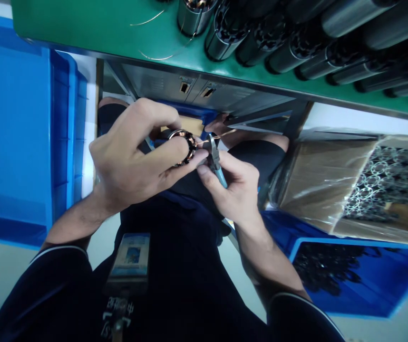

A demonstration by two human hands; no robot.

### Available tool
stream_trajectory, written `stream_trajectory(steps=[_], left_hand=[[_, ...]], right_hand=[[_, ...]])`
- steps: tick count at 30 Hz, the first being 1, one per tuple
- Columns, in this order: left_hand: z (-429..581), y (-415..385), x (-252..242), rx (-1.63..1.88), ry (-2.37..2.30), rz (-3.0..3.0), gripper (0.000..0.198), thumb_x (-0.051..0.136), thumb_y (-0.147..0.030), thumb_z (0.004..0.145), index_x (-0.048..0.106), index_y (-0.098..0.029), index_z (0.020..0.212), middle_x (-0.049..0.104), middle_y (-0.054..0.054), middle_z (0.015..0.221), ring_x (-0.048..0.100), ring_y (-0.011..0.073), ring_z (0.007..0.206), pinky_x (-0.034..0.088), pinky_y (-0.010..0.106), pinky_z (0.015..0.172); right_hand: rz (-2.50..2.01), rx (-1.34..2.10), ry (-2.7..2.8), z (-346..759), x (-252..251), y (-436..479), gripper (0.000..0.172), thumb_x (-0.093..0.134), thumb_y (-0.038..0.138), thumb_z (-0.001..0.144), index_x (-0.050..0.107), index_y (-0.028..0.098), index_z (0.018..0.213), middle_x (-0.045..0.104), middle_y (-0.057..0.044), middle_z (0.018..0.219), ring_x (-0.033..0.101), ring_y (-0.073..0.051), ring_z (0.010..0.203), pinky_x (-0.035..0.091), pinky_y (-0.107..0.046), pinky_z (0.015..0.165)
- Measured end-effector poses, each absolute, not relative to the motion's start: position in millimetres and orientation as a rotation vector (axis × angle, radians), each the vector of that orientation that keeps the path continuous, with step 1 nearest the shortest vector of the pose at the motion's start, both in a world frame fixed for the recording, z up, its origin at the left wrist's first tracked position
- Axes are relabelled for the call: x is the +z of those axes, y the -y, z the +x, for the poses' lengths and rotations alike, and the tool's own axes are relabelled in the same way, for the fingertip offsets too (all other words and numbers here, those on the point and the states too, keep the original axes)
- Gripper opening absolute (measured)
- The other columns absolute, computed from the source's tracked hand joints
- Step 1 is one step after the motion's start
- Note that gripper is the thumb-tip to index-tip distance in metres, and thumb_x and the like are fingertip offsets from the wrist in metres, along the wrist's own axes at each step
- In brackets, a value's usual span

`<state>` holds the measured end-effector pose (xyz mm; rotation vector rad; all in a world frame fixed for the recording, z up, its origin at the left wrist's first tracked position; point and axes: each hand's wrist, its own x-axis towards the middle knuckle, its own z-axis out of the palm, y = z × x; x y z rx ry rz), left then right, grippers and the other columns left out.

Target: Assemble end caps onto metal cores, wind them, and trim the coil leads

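Observation:
My left hand [136,156] is closed around a motor stator [190,145], its ring-shaped end with copper windings turned toward the right. A copper wire [227,134] runs out from the stator to the right, past the jaws of the cutting pliers [214,154]. My right hand [234,183] grips these pliers by their light-blue handles, jaws pointing up and away from me. The jaws are close by the stator's end, at the wire; whether they touch it I cannot tell. Much of the stator's body is hidden behind my left fingers.
Across the top, a green bench [100,28] carries several dark metal cylinders [221,35] and loose wire offcuts [161,58]. A blue bin [14,118] with stators stands left. At right are a carton [328,175] of metal rings and a blue crate [364,304] with black parts.

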<state>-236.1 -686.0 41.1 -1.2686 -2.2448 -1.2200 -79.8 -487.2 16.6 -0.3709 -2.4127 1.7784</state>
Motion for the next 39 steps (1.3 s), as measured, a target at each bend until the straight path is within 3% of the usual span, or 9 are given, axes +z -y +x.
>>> stream_trajectory(steps=[4, 6, 9, 13, 18, 23, 29, 34, 39], left_hand=[[-235, 689, 46, -1.395, 2.452, -1.099, 0.027, 0.1, -0.057, 0.106, 0.086, -0.034, 0.102, 0.085, 0.006, 0.121, 0.088, 0.0304, 0.109, 0.081, 0.048, 0.086], [-237, 689, 41, -1.685, 2.466, -1.017, 0.034, 0.1, -0.066, 0.105, 0.087, -0.034, 0.107, 0.086, 0.006, 0.125, 0.088, 0.0286, 0.109, 0.078, 0.038, 0.069], [-239, 685, 31, -2.157, 2.367, -0.936, 0.034, 0.099, -0.066, 0.107, 0.086, -0.034, 0.108, 0.091, 0.002, 0.12, 0.09, 0.0223, 0.091, 0.061, 0.025, 0.046], [-233, 675, 27, -2.572, 2.335, -0.742, 0.034, 0.099, -0.064, 0.109, 0.088, -0.033, 0.101, 0.093, -0.002, 0.107, 0.092, 0.0208, 0.078, 0.057, 0.022, 0.041], [-222, 663, 42, -2.739, 2.351, -0.584, 0.046, 0.105, -0.074, 0.101, 0.089, -0.032, 0.094, 0.093, -0.003, 0.099, 0.089, 0.0189, 0.073, 0.066, 0.024, 0.047], [-222, 659, 51, -2.747, 2.337, -0.534, 0.044, 0.107, -0.072, 0.099, 0.09, -0.033, 0.09, 0.085, -0.008, 0.088, 0.084, 0.0128, 0.065, 0.067, 0.02, 0.053], [-222, 651, 28, -2.92, 2.062, -0.545, 0.039, 0.113, -0.055, 0.098, 0.091, -0.024, 0.09, 0.084, -0.003, 0.087, 0.079, 0.0089, 0.066, 0.061, 0.014, 0.052], [-246, 682, -1, -2.658, 2.246, -0.318, 0.057, 0.109, -0.074, 0.097, 0.084, -0.022, 0.099, 0.086, 0.002, 0.097, 0.087, 0.0164, 0.083, 0.066, 0.019, 0.058], [-331, 820, -12, -1.812, 2.464, -0.104, 0.075, 0.104, -0.091, 0.083, 0.078, -0.027, 0.11, 0.087, 0.007, 0.118, 0.093, 0.0281, 0.109, 0.078, 0.036, 0.083]], right_hand=[[-0.476, 1.899, 2.381, -86, -1, 479, 0.045, 0.084, 0.056, 0.116, 0.093, 0.029, 0.151, 0.094, -0.007, 0.135, 0.086, -0.027, 0.095, 0.078, -0.044, 0.088], [-0.44, 1.791, 2.429, -88, -5, 475, 0.052, 0.081, 0.055, 0.116, 0.088, 0.031, 0.162, 0.09, -0.008, 0.146, 0.085, -0.028, 0.1, 0.078, -0.048, 0.096], [-0.296, 1.504, 2.508, -88, -7, 475, 0.064, 0.08, 0.049, 0.112, 0.081, 0.032, 0.174, 0.087, -0.01, 0.128, 0.079, -0.03, 0.099, 0.076, -0.053, 0.099], [-0.237, 1.143, 2.514, -84, -5, 481, 0.059, 0.083, 0.051, 0.11, 0.085, 0.037, 0.167, 0.077, -0.008, 0.102, 0.072, -0.032, 0.094, 0.075, -0.057, 0.091], [-0.228, 0.976, 2.496, -81, -1, 482, 0.06, 0.091, 0.06, 0.109, 0.082, 0.045, 0.167, 0.073, -0.009, 0.104, 0.074, -0.035, 0.101, 0.074, -0.066, 0.102], [-0.181, 0.949, 2.539, -82, 7, 479, 0.062, 0.085, 0.051, 0.12, 0.07, 0.052, 0.18, 0.071, -0.008, 0.109, 0.076, -0.031, 0.106, 0.073, -0.056, 0.105], [-0.123, 1.001, 2.511, -88, 1, 478, 0.053, 0.074, 0.044, 0.126, 0.075, 0.041, 0.18, 0.068, -0.005, 0.099, 0.071, -0.025, 0.088, 0.071, -0.048, 0.095], [-0.179, 1.264, 2.653, -94, -16, 462, 0.062, 0.072, 0.046, 0.122, 0.075, 0.031, 0.183, 0.079, -0.007, 0.108, 0.069, -0.024, 0.084, 0.069, -0.044, 0.089], [-0.313, 1.22, 2.852, -91, -60, 441, 0.073, 0.074, 0.066, 0.114, 0.08, 0.03, 0.177, 0.085, -0.014, 0.11, 0.082, -0.033, 0.089, 0.069, -0.051, 0.088]])
